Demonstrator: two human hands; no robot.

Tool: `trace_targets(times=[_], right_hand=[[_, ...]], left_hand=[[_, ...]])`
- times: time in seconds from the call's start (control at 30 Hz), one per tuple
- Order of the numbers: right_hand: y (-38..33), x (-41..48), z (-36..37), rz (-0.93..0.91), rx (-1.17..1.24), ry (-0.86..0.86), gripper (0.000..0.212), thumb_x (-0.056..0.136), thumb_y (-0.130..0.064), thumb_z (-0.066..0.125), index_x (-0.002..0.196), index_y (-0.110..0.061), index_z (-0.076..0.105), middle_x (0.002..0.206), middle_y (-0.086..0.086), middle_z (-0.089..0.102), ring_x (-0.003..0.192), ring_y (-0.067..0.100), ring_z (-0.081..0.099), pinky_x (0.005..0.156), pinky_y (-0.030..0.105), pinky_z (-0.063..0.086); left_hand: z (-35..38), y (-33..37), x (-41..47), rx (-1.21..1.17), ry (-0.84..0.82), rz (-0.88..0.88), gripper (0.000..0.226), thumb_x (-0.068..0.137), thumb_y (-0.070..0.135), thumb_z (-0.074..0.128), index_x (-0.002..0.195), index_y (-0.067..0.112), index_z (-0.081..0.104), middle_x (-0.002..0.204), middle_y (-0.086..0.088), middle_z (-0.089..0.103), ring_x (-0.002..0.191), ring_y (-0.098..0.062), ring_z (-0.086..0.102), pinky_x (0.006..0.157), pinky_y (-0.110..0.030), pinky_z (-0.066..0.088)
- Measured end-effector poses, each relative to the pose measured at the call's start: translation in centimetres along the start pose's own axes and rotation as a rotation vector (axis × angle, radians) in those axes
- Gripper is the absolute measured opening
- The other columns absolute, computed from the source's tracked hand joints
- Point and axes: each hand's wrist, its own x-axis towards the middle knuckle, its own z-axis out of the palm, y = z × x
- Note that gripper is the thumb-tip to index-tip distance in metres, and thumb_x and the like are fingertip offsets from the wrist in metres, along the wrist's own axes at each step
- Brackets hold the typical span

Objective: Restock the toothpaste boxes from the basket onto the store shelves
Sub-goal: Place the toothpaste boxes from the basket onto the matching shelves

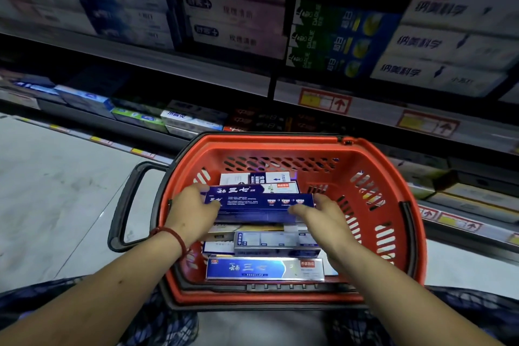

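Head view looks down into a red basket [252, 149] with slotted walls, which holds a loose pile of toothpaste boxes lying flat and lengthwise across it. A shiny blue and silver box [264, 268] lies against the near wall, a grey and white box [278, 241] sits just behind it on top of others, and a white box [252, 178] lies near the far wall. On top of the pile, in the middle, is a dark blue box [261, 202] with white lettering and a row of small tooth pictures on its side. The left hand [193, 213] grips its left end with curled fingers, and the right hand [325, 219] grips its right end, thumb on the near face. A red bracelet [174, 236] circles the left wrist. The right part of the basket, beside the pile, shows bare red floor and wall. A black handle [126, 205] juts out from the left side over the pale tiled floor [56, 177]. Just beyond the far rim stand the shelves [196, 64], packed with rows of boxes; the lower shelf [168, 118] lies close behind the basket.
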Motion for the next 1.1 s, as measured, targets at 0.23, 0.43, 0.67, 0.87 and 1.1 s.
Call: trace_targets(times=[0.23, 0.43, 0.67, 0.87, 1.1], right_hand=[[-2.5, -0.2, -2.0, -0.073, 0.234, 0.242, 0.019, 0.089, -0.033, 0.071, 0.095, -0.018, 0.063, 0.102, 0.009, 0.072, 0.095, 0.025, 0.069, 0.093, 0.049, 0.056], [-4.8, -0.2, -4.1, -0.110, 0.459, 0.451, 0.034, 0.088, -0.032, 0.076, 0.075, -0.014, 0.049, 0.076, 0.011, 0.067, 0.075, 0.030, 0.065, 0.079, 0.051, 0.056], [-6.9, -0.2, -7.3, -0.205, 0.671, 0.382, 0.017, 0.086, -0.016, 0.076, 0.101, -0.012, 0.071, 0.098, 0.014, 0.078, 0.099, 0.039, 0.073, 0.096, 0.059, 0.055], [-9.7, -1.8, -10.7, -0.373, 0.612, 0.429, 0.018, 0.094, -0.007, 0.069, 0.105, -0.019, 0.075, 0.099, 0.005, 0.079, 0.100, 0.029, 0.074, 0.093, 0.049, 0.058], [-11.7, -4.6, -14.5, -0.527, 0.450, 0.498, 0.023, 0.097, -0.012, 0.066, 0.111, -0.029, 0.075, 0.100, -0.011, 0.078, 0.097, 0.006, 0.072, 0.080, 0.024, 0.055]], left_hand=[[-0.5, 2.6, -0.2, -0.512, 0.106, -0.012, 0.032, 0.088, 0.020, 0.075, 0.116, 0.005, 0.072, 0.091, 0.004, 0.072, 0.086, -0.030, 0.074, 0.087, -0.052, 0.060], [-1.7, 8.1, -0.9, -0.853, 0.257, 0.074, 0.002, 0.085, 0.016, 0.080, 0.084, 0.016, 0.078, 0.089, -0.004, 0.078, 0.087, -0.021, 0.073, 0.086, -0.038, 0.059], [-3.2, 13.7, -1.9, -1.104, 0.166, 0.173, 0.021, 0.088, 0.007, 0.074, 0.107, 0.016, 0.074, 0.097, -0.001, 0.075, 0.090, -0.011, 0.068, 0.080, -0.025, 0.052], [-3.5, 16.2, -3.2, -1.035, 0.158, 0.319, 0.026, 0.090, 0.006, 0.071, 0.114, 0.016, 0.076, 0.111, -0.003, 0.077, 0.108, -0.016, 0.070, 0.098, -0.033, 0.052], [-3.6, 18.7, -5.1, -0.941, 0.153, 0.463, 0.028, 0.091, 0.009, 0.071, 0.108, 0.031, 0.076, 0.111, 0.007, 0.076, 0.106, -0.009, 0.070, 0.089, -0.026, 0.051]])
